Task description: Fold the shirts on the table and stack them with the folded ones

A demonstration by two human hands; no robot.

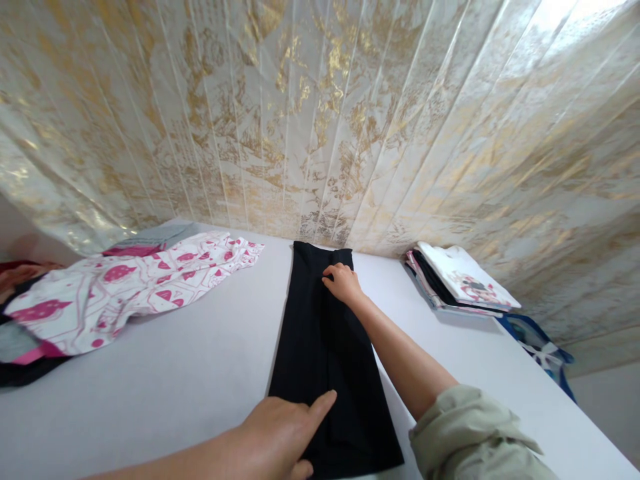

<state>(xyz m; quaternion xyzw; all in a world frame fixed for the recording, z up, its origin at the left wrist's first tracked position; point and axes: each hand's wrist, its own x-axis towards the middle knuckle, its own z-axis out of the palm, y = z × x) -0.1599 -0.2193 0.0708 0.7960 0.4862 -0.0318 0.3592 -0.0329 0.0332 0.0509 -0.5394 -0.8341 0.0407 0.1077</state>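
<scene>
A pair of black trousers (307,333) lies lengthwise on the white table, with a dark crease down its middle. Near its far end, my right hand (343,283) has its fingers bent and closed together on the cloth. My left hand (285,427) rests across the near left part, index finger stretched out over the fabric and thumb apart. Its other fingers are mostly hidden beneath the hand.
To the left lies a heap of clothes with a white and pink printed garment (150,280) on top. A stack of folded clothes (465,277) sits at the back right. Beside it, a blue-edged item (537,347) is at the table's (215,367) edge. A gold-patterned curtain (300,120) hangs behind.
</scene>
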